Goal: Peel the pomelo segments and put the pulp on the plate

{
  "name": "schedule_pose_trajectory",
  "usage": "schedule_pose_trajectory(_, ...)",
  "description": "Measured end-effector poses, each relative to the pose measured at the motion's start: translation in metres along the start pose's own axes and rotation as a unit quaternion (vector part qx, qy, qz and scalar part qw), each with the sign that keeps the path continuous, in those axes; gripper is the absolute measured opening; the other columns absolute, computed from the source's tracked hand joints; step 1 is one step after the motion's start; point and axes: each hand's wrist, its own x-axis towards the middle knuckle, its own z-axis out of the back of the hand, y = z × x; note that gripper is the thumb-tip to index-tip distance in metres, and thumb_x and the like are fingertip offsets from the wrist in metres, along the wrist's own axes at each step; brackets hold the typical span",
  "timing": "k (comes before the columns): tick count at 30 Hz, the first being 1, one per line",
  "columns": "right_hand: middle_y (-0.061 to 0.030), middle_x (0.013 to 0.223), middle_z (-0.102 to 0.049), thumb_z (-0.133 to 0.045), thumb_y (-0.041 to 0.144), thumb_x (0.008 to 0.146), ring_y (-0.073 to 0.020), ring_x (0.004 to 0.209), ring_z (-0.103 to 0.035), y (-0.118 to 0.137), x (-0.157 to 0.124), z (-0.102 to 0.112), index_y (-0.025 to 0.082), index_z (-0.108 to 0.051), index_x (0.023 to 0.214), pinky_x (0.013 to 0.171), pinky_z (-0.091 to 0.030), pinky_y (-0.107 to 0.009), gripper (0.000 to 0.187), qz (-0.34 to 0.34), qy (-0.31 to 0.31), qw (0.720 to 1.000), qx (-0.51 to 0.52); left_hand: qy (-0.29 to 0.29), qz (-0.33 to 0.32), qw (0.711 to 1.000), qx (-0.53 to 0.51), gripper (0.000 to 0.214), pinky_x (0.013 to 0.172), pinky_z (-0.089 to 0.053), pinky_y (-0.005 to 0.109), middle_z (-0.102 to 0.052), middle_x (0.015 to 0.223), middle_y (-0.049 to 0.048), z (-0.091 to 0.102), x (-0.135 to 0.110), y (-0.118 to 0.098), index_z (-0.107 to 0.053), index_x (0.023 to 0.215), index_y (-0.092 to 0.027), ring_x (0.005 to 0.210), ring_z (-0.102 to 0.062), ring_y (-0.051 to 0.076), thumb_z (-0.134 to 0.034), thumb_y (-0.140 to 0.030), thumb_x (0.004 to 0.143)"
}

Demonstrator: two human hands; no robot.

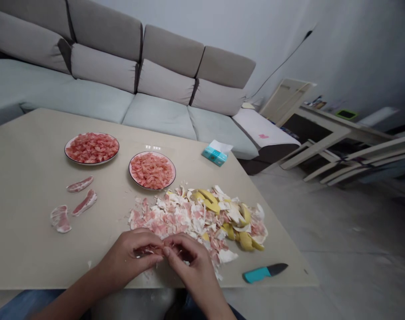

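Note:
My left hand point(129, 255) and my right hand point(189, 262) meet at the table's near edge, fingers pinched together on a small pomelo segment point(149, 251) between them. Just beyond my hands lies a heap of pink-white pith and yellow peel scraps point(202, 215). Three unpeeled pomelo segments point(80, 184) lie to the left on the beige table point(29, 249). Two plates of peeled pink flesh stand farther back: one point(91, 148) at the left, one point(152, 170) nearer the middle.
A knife with a teal handle and black blade point(264, 272) lies near the table's right front corner. A teal tissue pack point(216, 154) sits at the far right edge. A grey sofa point(129, 93) runs behind the table; white furniture point(339, 142) stands at the right.

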Motion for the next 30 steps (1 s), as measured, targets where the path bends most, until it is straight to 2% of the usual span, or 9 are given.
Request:
schedule_pose_trajectory(6,0.0018,0.060,-0.053,-0.065,0.042,0.081,-0.0102,0.052,-0.045,-0.007,0.001,-0.003,0.017,-0.068,0.081,0.048,-0.036,-0.021,0.026,-0.073,0.029,0.988,0.136,0.000,0.034,0.998,-0.045,0.016,0.071,-0.048,0.025,-0.071,0.084,0.0029,-0.002,0.000,-0.003,-0.075,0.089,-0.021,0.081,-0.064,0.017,-0.068,-0.017,0.076)
schedule_pose_trajectory(12,0.0007,0.064,-0.056,-0.074,0.041,0.074,-0.0100,0.054,-0.048,-0.004,0.001,-0.005,0.017,-0.069,0.080,0.048,-0.037,-0.020,0.025,-0.065,-0.003,0.992,0.108,-0.007,0.050,0.994,-0.102,0.017,0.073,-0.049,0.026,-0.070,0.088,0.0041,-0.003,0.000,-0.001,-0.075,0.090,-0.021,0.084,-0.064,0.018,-0.068,-0.018,0.076)
schedule_pose_trajectory(18,0.0009,0.056,-0.060,-0.074,0.047,0.074,-0.0098,0.047,-0.052,-0.008,0.001,-0.003,0.016,-0.069,0.082,0.048,-0.044,-0.021,0.033,-0.129,0.036,0.956,0.263,0.010,0.113,0.972,-0.208,0.016,0.075,-0.049,0.028,-0.069,0.086,0.0027,-0.003,0.000,0.001,-0.074,0.089,-0.020,0.082,-0.064,0.018,-0.072,-0.027,0.074)
schedule_pose_trajectory(22,0.0021,0.056,-0.060,-0.073,0.044,0.078,-0.0087,0.048,-0.053,-0.012,0.004,0.003,0.017,-0.067,0.084,0.051,-0.043,-0.020,0.029,-0.121,-0.008,0.944,0.306,0.006,0.125,0.964,-0.233,0.015,0.076,-0.049,0.029,-0.068,0.083,0.0024,-0.002,0.002,0.002,-0.070,0.083,-0.018,0.079,-0.063,0.018,-0.074,-0.027,0.072)
schedule_pose_trajectory(24,0.0017,0.059,-0.061,-0.072,0.043,0.078,-0.0102,0.051,-0.056,-0.012,0.006,0.007,0.018,-0.067,0.087,0.053,-0.046,-0.022,0.027,-0.107,-0.041,0.956,0.272,-0.011,0.117,0.962,-0.248,0.019,0.076,-0.048,0.029,-0.065,0.084,0.0021,-0.001,0.003,0.002,-0.067,0.087,-0.019,0.080,-0.062,0.017,-0.074,-0.029,0.073)
schedule_pose_trajectory(26,-0.0007,0.069,-0.064,-0.072,0.039,0.079,-0.0127,0.057,-0.059,-0.012,0.006,0.009,0.019,-0.069,0.089,0.057,-0.048,-0.024,0.023,-0.072,-0.060,0.977,0.194,-0.017,0.109,0.954,-0.279,0.033,0.075,-0.048,0.030,-0.062,0.089,0.0019,-0.002,0.002,0.001,-0.061,0.106,-0.022,0.080,-0.062,0.017,-0.070,-0.033,0.077)
schedule_pose_trajectory(28,-0.0030,0.079,-0.065,-0.072,0.033,0.079,-0.0149,0.064,-0.061,-0.011,0.005,0.008,0.020,-0.070,0.089,0.058,-0.049,-0.025,0.017,-0.024,-0.068,0.992,0.102,0.006,0.106,0.944,-0.313,0.050,0.074,-0.048,0.031,-0.059,0.093,0.0021,-0.002,0.001,0.000,-0.046,0.127,-0.028,0.081,-0.063,0.019,-0.065,-0.038,0.082)
schedule_pose_trajectory(30,-0.0035,0.082,-0.065,-0.071,0.028,0.078,-0.0160,0.068,-0.062,-0.011,0.004,0.004,0.020,-0.070,0.090,0.058,-0.049,-0.025,0.014,0.023,-0.076,0.996,0.027,0.040,0.112,0.938,-0.326,0.056,0.072,-0.048,0.031,-0.058,0.090,0.0021,-0.002,0.000,-0.002,-0.039,0.133,-0.028,0.081,-0.062,0.020,-0.062,-0.041,0.084)
